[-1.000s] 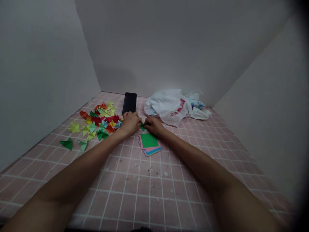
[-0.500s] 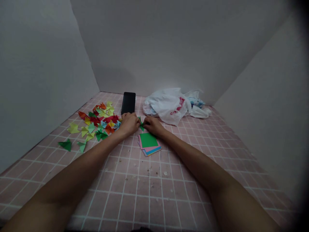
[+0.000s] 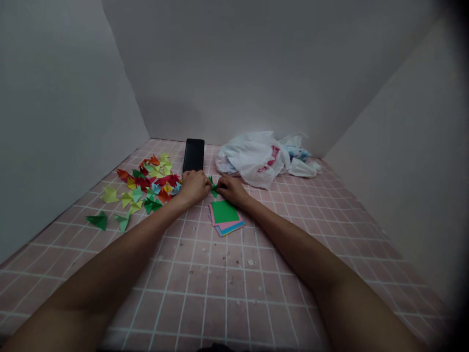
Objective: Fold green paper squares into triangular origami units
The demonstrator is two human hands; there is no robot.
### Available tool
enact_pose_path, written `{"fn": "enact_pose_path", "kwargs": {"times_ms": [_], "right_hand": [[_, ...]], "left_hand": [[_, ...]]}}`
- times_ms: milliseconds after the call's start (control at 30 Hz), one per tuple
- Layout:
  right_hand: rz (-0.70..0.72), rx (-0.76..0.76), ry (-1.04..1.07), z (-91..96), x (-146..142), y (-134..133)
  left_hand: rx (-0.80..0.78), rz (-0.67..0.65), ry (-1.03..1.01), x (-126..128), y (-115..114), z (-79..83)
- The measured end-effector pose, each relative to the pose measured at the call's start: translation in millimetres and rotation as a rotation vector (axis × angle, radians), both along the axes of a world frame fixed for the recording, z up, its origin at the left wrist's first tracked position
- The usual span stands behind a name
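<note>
Between my two hands is a small green folded paper (image 3: 213, 187), partly hidden by the fingers. My left hand (image 3: 196, 187) is closed on its left side, and my right hand (image 3: 230, 189) pinches it from the right. Just in front of the hands lies a stack of square papers (image 3: 225, 213), green on top with pink and blue edges showing below. To the left of my left hand spreads a pile of folded paper pieces (image 3: 144, 183) in red, orange, yellow, blue and green.
A black phone (image 3: 194, 155) lies behind my left hand. White plastic bags (image 3: 252, 155) with red print rest by the back wall. Small crumbs and scraps (image 3: 250, 262) dot the pink tiled surface (image 3: 183, 313). Walls (image 3: 234, 73) enclose the left, back and right.
Both hands stay around the green folded paper with only slight finger movement. The whole view has shifted a little; the stack and pile look the same.
</note>
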State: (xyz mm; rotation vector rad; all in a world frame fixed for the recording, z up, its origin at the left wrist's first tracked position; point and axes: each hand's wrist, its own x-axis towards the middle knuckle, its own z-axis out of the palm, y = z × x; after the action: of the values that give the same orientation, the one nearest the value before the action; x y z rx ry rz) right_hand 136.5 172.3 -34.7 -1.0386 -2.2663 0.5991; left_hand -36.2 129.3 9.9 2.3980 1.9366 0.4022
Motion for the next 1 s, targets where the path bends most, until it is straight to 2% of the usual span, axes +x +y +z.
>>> {"fn": "enact_pose_path", "kwargs": {"times_ms": [433,1000], "right_hand": [[0.015,0.04,0.037,-5.6,1,2],[0.044,0.11,-0.003,-6.2,0,-4]], "left_hand": [[-0.067,0.007,0.052,4,-4,5.9],[-0.15,0.085,0.02,11,2,1.6]]}}
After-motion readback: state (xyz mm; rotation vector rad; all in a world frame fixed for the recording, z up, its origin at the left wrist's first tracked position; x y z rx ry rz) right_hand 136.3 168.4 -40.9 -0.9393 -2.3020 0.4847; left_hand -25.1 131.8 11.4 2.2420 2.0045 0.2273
